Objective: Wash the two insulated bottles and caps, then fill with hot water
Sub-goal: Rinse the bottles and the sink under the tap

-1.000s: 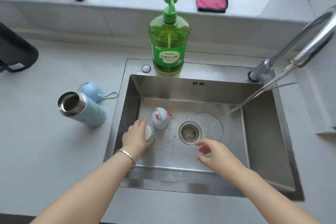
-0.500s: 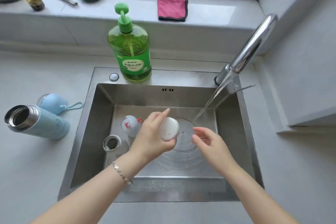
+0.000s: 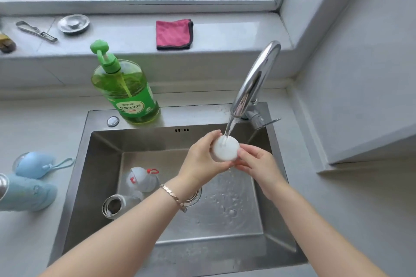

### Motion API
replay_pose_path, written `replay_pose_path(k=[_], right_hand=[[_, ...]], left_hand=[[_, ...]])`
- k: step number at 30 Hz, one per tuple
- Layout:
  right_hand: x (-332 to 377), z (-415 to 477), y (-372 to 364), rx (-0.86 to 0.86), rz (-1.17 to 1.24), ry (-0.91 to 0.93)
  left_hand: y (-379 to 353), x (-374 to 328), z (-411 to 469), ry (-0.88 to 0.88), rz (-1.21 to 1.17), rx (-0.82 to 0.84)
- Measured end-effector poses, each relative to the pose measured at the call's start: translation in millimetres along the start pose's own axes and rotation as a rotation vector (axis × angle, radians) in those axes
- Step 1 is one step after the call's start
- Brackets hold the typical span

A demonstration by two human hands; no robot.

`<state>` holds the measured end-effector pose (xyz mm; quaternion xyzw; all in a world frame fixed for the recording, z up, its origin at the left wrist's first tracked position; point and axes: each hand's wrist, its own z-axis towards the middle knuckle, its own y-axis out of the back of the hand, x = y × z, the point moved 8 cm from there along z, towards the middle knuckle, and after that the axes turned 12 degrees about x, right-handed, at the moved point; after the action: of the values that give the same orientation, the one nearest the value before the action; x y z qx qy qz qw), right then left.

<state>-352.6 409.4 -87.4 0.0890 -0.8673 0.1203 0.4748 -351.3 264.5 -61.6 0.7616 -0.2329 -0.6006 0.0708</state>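
Left grip [image 3: 200,162] and right grip [image 3: 258,164] both clasp a white cap [image 3: 225,150] under the running tap [image 3: 254,81]; a bottle [image 3: 117,206] lies in the sink [image 3: 94,175] below.

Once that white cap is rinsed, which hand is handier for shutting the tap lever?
Probably the right hand: it is nearer the tap lever, which sticks out rightwards, and only its fingertips pinch the white cap. The left hand wraps the cap and could hold it alone.
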Motion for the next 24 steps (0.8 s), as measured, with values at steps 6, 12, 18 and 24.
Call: replay_pose_path(k=[6, 12, 18, 24], right_hand=[[23, -2, -3, 0.086, -0.239, 0.138], [24, 1, -13, 0.172, -0.159, 0.115], [10, -1, -4, 0.052, 0.017, -0.017], [-2, -8, -4, 0.065, 0.072, -0.071]], left_hand=[[-1, 4, -3, 0.078, -0.323, 0.076], [-17, 14, -4, 0.437, -0.736, 0.22], [-21, 17, -10, 0.525, -0.822, 0.234], [-20, 11, -13, 0.5, -0.769, 0.245]])
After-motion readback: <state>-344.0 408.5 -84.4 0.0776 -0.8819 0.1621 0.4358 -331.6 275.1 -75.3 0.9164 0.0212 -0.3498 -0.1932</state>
